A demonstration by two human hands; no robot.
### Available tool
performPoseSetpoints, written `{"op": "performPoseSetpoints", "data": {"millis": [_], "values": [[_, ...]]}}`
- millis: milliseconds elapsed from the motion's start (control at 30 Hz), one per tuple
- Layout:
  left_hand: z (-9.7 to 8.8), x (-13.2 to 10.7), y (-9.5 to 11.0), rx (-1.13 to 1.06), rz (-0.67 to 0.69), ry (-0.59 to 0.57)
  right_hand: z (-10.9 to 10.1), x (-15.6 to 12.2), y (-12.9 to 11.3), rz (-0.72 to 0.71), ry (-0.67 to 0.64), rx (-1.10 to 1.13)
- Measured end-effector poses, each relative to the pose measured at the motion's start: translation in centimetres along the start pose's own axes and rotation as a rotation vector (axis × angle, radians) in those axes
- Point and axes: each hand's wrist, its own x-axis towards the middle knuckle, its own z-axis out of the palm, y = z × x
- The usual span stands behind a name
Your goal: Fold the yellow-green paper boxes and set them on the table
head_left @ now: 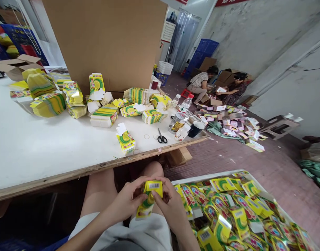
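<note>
Above my lap, a small yellow-and-green carton [149, 197] is held between both hands, its barcode end facing up. My left hand [132, 198] grips the carton's left side, with the thumb against the front. Around its right side closes my right hand [169, 199], the thumb pressing just below the barcode. To my right stands a white-rimmed bin [179, 182] full of similar yellow cartons [239, 221]. On the table in front, near the edge, lies a single carton with raised white flaps [125, 141].
Stacks of flat cartons [104, 115] line the back of the white table [44, 150], before a large cardboard sheet [107, 42]. Black scissors [162, 138], a jar [178, 122] and a dark cup [196, 129] sit at its right end. Two people [200, 83] sit beyond, near scattered boxes [230, 122].
</note>
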Motion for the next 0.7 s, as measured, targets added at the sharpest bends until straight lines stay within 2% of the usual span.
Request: {"op": "performPoseSetpoints", "data": {"millis": [133,367,600,700], "values": [[0.2,0.1,0.6,-0.100,-0.016,-0.021,0.7,0.2,0.3,-0.018,0.089,-0.170],[0.2,0.3,0.6,-0.192,-0.045,0.011,1.2,0.4,-0.2,0.007,0.037,-0.149],[0.3,0.5,-0.1,-0.129,-0.021,0.019,0.7,0.2,0.2,0.009,0.092,-0.353],[0.0,0.6,-0.1,-0.142,-0.023,0.031,0.2,0.0,-0.2,-0.040,0.033,-0.265]]}}
